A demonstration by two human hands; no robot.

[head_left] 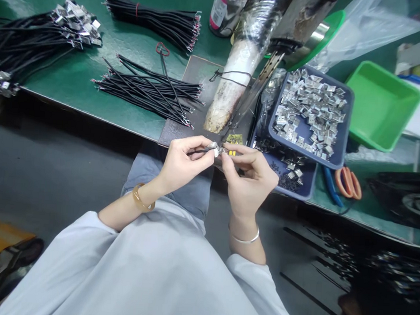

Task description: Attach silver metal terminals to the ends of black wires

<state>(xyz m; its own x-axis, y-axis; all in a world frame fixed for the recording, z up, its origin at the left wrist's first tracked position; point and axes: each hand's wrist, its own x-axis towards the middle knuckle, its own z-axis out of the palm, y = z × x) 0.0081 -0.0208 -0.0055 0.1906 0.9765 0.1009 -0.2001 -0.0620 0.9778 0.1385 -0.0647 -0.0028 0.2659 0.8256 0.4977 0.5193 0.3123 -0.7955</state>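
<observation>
My left hand (187, 164) pinches a short black cable (199, 151) close to its end. Fingertip to fingertip with it, my right hand (249, 175) is closed on a small shiny metal piece (222, 150) at that cable end; the fingers hide much of it. A yellow part (232, 153) shows right beside my right fingertips. Both hands are just off the bench's front edge, before the tip of a tape-wrapped white tube (224, 101). Loose black cables (146, 93) with stripped ends lie on the bench to the left.
A blue tray (347, 124) of metal connector shells overlaps a lower blue tray (310, 186). Further right are a green bin (372, 106) and orange-handled scissors (348, 182). Finished-looking cables with metal ends (77, 23), a tied cable bundle (151, 19) and a jar (225, 10) stand behind.
</observation>
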